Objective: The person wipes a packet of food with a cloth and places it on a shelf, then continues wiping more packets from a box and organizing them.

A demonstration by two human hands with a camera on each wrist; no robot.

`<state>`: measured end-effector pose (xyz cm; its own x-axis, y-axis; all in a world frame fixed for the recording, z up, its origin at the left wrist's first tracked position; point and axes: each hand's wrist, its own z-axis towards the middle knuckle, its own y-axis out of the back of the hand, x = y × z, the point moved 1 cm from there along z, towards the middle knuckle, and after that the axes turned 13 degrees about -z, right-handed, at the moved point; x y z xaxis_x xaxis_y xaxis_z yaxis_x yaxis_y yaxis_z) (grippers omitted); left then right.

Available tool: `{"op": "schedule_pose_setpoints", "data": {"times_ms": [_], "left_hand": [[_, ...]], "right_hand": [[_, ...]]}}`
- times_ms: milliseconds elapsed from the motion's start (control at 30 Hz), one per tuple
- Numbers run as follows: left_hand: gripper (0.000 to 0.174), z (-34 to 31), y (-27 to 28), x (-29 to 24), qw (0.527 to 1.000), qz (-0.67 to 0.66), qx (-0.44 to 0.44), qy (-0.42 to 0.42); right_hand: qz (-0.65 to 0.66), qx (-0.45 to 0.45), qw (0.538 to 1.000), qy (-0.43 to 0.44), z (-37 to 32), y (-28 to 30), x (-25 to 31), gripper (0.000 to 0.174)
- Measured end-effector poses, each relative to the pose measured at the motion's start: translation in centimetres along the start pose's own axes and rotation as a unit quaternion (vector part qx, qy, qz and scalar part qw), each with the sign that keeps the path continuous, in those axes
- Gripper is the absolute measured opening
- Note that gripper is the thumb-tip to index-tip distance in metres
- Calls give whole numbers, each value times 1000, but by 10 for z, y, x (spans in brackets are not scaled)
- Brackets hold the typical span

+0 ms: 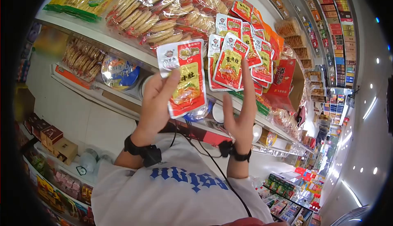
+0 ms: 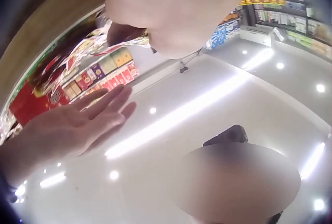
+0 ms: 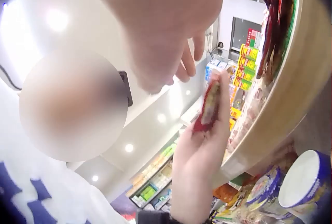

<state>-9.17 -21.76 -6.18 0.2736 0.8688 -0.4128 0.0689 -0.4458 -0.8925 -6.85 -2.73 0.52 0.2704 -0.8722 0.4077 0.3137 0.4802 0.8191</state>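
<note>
Head view | red-and-gold packet (image 1: 189, 78): probably light, pliable, slick-skinned; best pinched at an edge | packet sits at 2 o'clock from left hand (image 1: 153, 97), fingers clamped on its 9 o'clock side, thumb across the front | right hand (image 1: 242, 121) at 4 o'clock from packet, fingers straight, thumb apart, nothing held | similar packets (image 1: 229, 64) at 2 o'clock

Bright interior; white light from ceiling strips (image 2: 176, 115) and round spots (image 2: 152, 110). Glare on biscuit wrappers (image 1: 168, 13). Head view bowed, black at its rim; wrist views soft, corners dark, each with a smooth blurred oval (image 2: 238, 182).
</note>
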Motion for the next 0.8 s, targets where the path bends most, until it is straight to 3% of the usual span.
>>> {"op": "schedule_pose_setpoints", "data": {"times_ms": [100, 200, 233, 333, 467, 533, 633, 667, 767, 800], "left_hand": [[29, 3, 6, -9, 1000, -23, -16, 3], [27, 2, 9, -11, 999, -29, -31, 19], [26, 2, 10, -10, 999, -25, -32, 26], [28, 1, 9, -4, 998, -25, -32, 47], [34, -1, 0, -2, 998, -28, -14, 60], [37, -2, -3, 2, 996, -59, -17, 62], [53, -2, 0, 12, 976, -207, 30, 59], [56, -1, 0, 13, 967, -243, 41, 59], [59, 6, -14, -1, 995, -95, 29, 10], [63, 8, -17, -4, 999, -45, 22, -6]], "right_hand": [[-161, 92, 982, 42, 4, -13, -37, 67], [-171, 101, 979, 47, -2, -9, -43, 61], [-183, 77, 978, 66, -1, -7, -39, 51], [-108, 2, 994, -13, -8, -5, -41, 40], [-45, -193, 965, -171, -15, 0, -11, 33], [-18, -147, 989, 4, -19, -1, 7, 33], [-7, 83, 969, 232, -13, -12, 20, 42], [0, 103, 969, 224, -14, -13, 25, 43], [49, 163, 960, 223, -14, -9, 28, 49], [67, 127, 973, 181, -15, -3, 21, 53]]}}
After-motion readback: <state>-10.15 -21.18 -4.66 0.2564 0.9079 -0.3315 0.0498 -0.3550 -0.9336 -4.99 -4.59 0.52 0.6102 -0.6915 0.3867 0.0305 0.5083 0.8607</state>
